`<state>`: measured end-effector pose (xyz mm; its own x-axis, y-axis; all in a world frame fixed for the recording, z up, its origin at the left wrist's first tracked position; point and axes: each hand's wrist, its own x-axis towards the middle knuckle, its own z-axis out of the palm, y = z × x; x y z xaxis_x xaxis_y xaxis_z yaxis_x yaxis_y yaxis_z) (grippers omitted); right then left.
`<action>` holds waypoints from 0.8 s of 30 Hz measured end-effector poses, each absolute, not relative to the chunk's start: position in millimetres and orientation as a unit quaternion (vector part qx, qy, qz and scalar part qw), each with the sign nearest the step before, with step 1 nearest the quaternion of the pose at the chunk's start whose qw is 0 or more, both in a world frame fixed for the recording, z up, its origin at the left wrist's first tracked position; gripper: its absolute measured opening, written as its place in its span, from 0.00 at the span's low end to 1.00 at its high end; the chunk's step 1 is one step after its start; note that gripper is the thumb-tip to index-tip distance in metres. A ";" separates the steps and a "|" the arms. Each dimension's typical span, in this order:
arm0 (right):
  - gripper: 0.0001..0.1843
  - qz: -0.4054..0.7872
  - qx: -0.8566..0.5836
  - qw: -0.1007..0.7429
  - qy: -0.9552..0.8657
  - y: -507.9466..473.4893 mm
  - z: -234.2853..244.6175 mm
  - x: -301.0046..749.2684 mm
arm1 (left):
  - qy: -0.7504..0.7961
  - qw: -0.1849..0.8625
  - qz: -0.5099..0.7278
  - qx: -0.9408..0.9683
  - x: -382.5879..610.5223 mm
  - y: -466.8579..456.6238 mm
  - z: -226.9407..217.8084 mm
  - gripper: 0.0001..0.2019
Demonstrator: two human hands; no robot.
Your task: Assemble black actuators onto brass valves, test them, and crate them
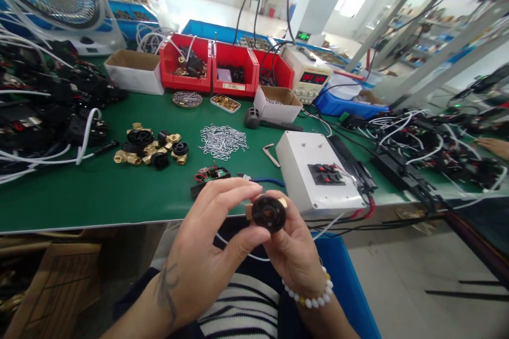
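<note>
Right now both hands hold one small part just off the near edge of the green worktop [99,196], above the person's lap. The part is a brass fitting [269,213] with a round black cap facing the camera. The left hand [210,243] has its fingers [234,190] curled over the top of the fitting and its thumb pressed under it, so they are clamped on it. The right hand [292,254] cradles the fitting from below and behind, fingers closed against it; a bead bracelet [314,296] circles that wrist. Just beyond the fitting, on the worktop, stands a white box [302,169] with red and black switches. Farther left of the box lie a heap of wire clips [222,141] and a cluster of more brass fittings [153,148]. Red bins [210,66] line the far side.
</note>
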<state>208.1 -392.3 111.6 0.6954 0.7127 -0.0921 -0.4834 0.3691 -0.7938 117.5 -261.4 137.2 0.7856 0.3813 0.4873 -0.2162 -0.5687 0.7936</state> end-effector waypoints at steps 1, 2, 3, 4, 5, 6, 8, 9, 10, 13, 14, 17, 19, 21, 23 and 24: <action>0.21 0.358 -0.435 0.815 -0.138 -392.8 110.8 208.0 | 0.048 0.476 0.315 0.820 117.7 -262.5 135.4 0.17; 0.21 0.349 -0.441 0.814 -0.142 -393.1 110.1 208.2 | 0.047 0.490 0.306 0.815 117.7 -263.2 133.4 0.18; 0.21 0.343 -0.447 0.813 -0.147 -393.3 109.6 208.6 | 0.049 0.505 0.297 0.809 117.5 -263.7 131.5 0.19; 0.21 0.335 -0.453 0.812 -0.152 -393.3 109.1 209.0 | 0.053 0.520 0.288 0.803 117.1 -264.1 129.7 0.20; 0.21 0.327 -0.458 0.812 -0.156 -393.3 108.7 209.2 | 0.059 0.534 0.282 0.795 116.7 -264.5 128.4 0.21; 0.21 0.319 -0.464 0.811 -0.159 -393.4 108.4 209.0 | 0.066 0.548 0.275 0.787 116.4 -265.0 127.5 0.21; 0.21 0.303 -0.474 0.810 -0.167 -393.9 107.7 207.3 | 0.076 0.573 0.260 0.774 116.4 -265.9 127.4 0.21; 0.21 0.298 -0.477 0.809 -0.172 -394.5 107.1 205.7 | 0.076 0.585 0.250 0.768 116.9 -266.2 127.9 0.21; 0.22 0.296 -0.478 0.807 -0.179 -395.3 106.5 204.0 | 0.074 0.599 0.240 0.761 117.6 -266.4 128.6 0.20; 0.22 0.298 -0.495 0.786 -0.219 -397.1 103.1 202.1 | 0.087 0.660 0.207 0.717 121.1 -265.6 129.4 0.16; 0.22 0.286 -0.522 0.767 -0.239 -396.8 101.3 204.3 | 0.103 0.689 0.206 0.687 122.5 -264.8 128.7 0.15; 0.23 0.147 -0.701 0.641 -0.275 -390.7 92.2 222.3 | 0.159 0.773 0.237 0.566 126.1 -260.6 124.0 0.14; 0.18 0.047 -0.815 0.507 -0.276 -383.3 83.9 240.1 | 0.175 0.803 0.258 0.508 126.9 -257.4 120.1 0.15; 0.09 0.023 -0.862 0.421 -0.283 -376.4 76.6 255.8 | 0.183 0.808 0.256 0.498 125.8 -254.7 116.1 0.17; 0.06 0.040 -0.865 0.405 -0.294 -373.5 74.0 264.7 | 0.187 0.795 0.241 0.525 123.7 -252.8 112.1 0.18; 0.07 0.043 -0.862 0.409 -0.296 -374.3 75.2 266.1 | 0.189 0.785 0.233 0.542 122.9 -252.0 110.1 0.19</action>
<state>266.1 -374.3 75.2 0.8206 0.5462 0.1683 0.4762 -0.4905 -0.7299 122.9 -252.0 110.1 0.8201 0.5706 -0.0433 -0.1617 0.3037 0.9390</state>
